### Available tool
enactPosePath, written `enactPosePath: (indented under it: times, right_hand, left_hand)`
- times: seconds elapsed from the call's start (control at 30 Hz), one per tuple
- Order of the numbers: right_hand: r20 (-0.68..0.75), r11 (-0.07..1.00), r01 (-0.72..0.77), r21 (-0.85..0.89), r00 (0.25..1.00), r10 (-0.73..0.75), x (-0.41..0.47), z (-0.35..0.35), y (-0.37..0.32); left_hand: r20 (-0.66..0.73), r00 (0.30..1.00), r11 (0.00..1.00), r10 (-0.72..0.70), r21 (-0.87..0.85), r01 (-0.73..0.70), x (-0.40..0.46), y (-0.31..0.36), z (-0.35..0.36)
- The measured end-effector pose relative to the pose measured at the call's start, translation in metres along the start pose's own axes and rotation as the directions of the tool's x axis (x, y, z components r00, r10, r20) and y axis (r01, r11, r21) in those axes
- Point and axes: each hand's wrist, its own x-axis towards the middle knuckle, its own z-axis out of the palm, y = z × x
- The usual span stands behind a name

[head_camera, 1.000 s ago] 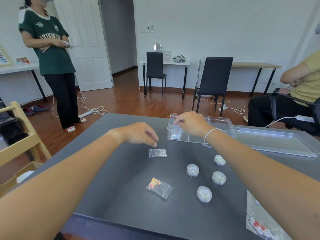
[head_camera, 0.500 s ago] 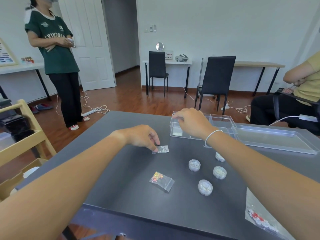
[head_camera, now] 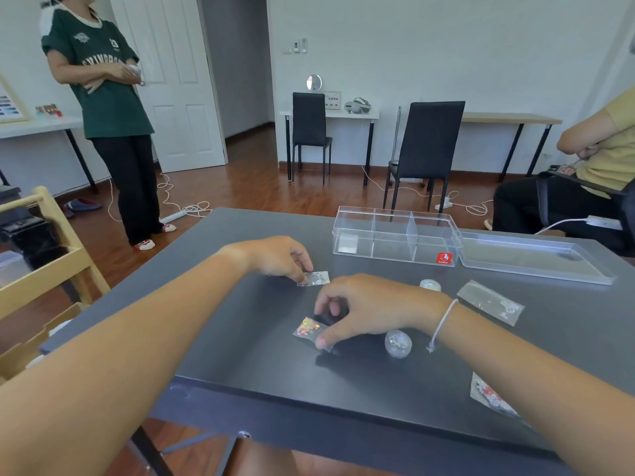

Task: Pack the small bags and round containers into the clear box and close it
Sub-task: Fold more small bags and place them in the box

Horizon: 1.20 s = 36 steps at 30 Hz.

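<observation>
On the dark table (head_camera: 240, 338), a small silver-flecked bag (head_camera: 314, 278) is pinched at its near edge by the left hand (head_camera: 278, 257). The orange-flecked bag (head_camera: 309, 329) is touched by the curled fingers of the right hand (head_camera: 364, 309), though whether it is actually gripped cannot be told. One round container (head_camera: 398, 343) is seen beside the right wrist, another (head_camera: 430, 285) behind it. Farther back, the clear box (head_camera: 395, 237) is left open, its lid (head_camera: 536, 257) laid flat alongside.
</observation>
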Motion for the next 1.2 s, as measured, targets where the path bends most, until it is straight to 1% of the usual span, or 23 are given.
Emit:
enactPosePath:
  times: [0.1,0.27,0.47,0.6,0.7,0.8,1.0,1.2]
  right_hand:
    - [0.001,0.997,-0.007,-0.079,1.000,0.007,-0.002,0.004,-0.004]
    - [0.010,0.999,-0.022,-0.036,1.000,0.023,-0.003,0.005,-0.008]
    - [0.003,1.000,0.002,0.015,1.000,-0.002,-0.005,0.007,-0.011]
    - [-0.022,1.000,0.019,-0.013,1.000,-0.019,-0.004,0.005,-0.008]
    - [-0.030,1.000,0.011,-0.021,0.999,-0.012,-0.004,0.003,-0.005]
    - [-0.063,1.000,0.006,0.001,0.998,-0.006,-0.005,-0.002,-0.002]
    - [-0.115,0.999,-0.008,0.042,0.993,0.012,-0.005,-0.014,0.005]
    - [-0.194,0.998,-0.023,0.065,0.980,0.035,-0.004,-0.035,0.014]
  left_hand:
    - [0.007,1.000,1.000,-0.017,-0.013,0.017,-0.002,0.000,0.000]
    - [0.004,0.999,0.999,-0.052,-0.017,0.052,-0.006,0.003,0.002]
    - [-0.008,0.999,0.999,-0.044,-0.029,0.044,-0.008,0.004,0.003]
    - [-0.026,0.999,0.998,-0.036,-0.046,0.035,-0.011,0.002,0.002]
    - [-0.054,0.998,1.000,-0.025,0.008,0.025,-0.014,-0.001,0.004]
    - [-0.063,0.998,1.000,-0.020,0.018,0.021,-0.014,-0.002,0.004]
    - [-0.035,0.999,0.999,-0.020,0.028,0.021,-0.012,-0.001,0.002]
    - [-0.075,0.997,0.999,-0.001,-0.041,-0.002,-0.015,-0.004,-0.005]
